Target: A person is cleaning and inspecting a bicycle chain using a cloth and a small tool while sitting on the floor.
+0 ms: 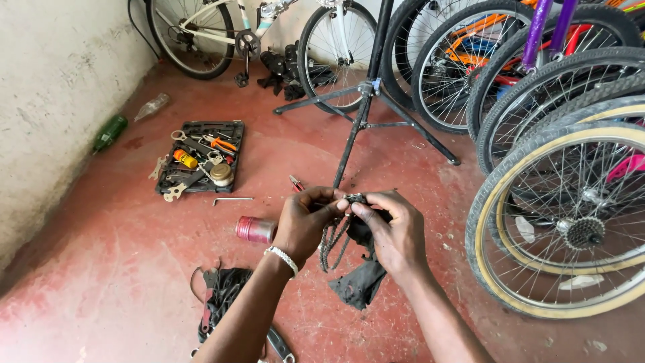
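My left hand and my right hand meet over the red floor, both pinching a greasy bicycle chain. Loops of the chain hang down between the hands. A dark rag dangles under my right hand, and whether that hand also grips it I cannot tell. A beaded white bracelet sits on my left wrist.
A black tool tray with wrenches, pliers and a small tin lies to the left. A red can lies by my left hand, a hex key beyond it. A repair stand rises ahead. Bicycle wheels crowd the right; bottles lie by the wall.
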